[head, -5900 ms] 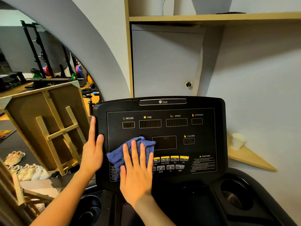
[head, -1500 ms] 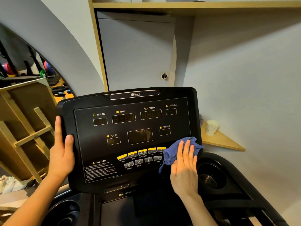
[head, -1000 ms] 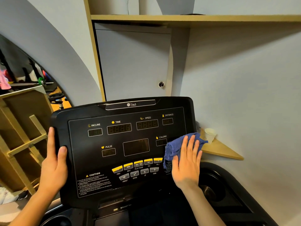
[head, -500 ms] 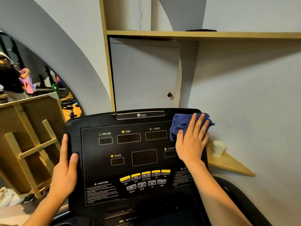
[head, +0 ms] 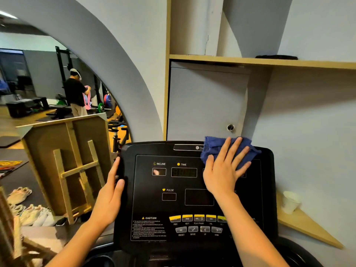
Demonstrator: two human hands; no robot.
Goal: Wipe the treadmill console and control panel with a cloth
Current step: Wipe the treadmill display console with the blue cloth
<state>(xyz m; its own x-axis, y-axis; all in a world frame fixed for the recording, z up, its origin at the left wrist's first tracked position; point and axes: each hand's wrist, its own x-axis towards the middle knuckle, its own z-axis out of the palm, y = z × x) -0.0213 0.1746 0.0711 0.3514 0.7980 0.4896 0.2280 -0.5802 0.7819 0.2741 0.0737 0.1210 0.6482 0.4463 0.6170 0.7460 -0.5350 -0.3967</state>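
Since the earlier pictures, the right hand (head: 223, 170) had carried the blue cloth (head: 213, 147) from the lower left of the treadmill console (head: 146, 205), across the button rows to its right side, and then up to the top right corner, where it now lay partly over the upper rim. That hand was spread flat, fingers straight and fanned, pointing up and to the right, pressing the cloth against the panel rather than gripping it; the cloth bunched out past the fingertips and covered the speed and distance readouts. The left hand (head: 110, 195) was where it had been in every earlier view, on the console's left edge, its fingers straight up along the side and the thumb lying on the front face, steadying the unit. The console's long axis ran left to right, its face tilted up toward the wearer, with the control panel's yellow buttons (head: 194, 218) along the bottom. The cloth sat at the right end of that axis, well apart from the left hand, so the right hand was plainly the one placed to go on wiping. Judging from this, the stretch not yet reached in this pass was the top edge and the upper left, around the incline and time windows, and the likely stroke would run leftward along the long axis toward the bracing hand
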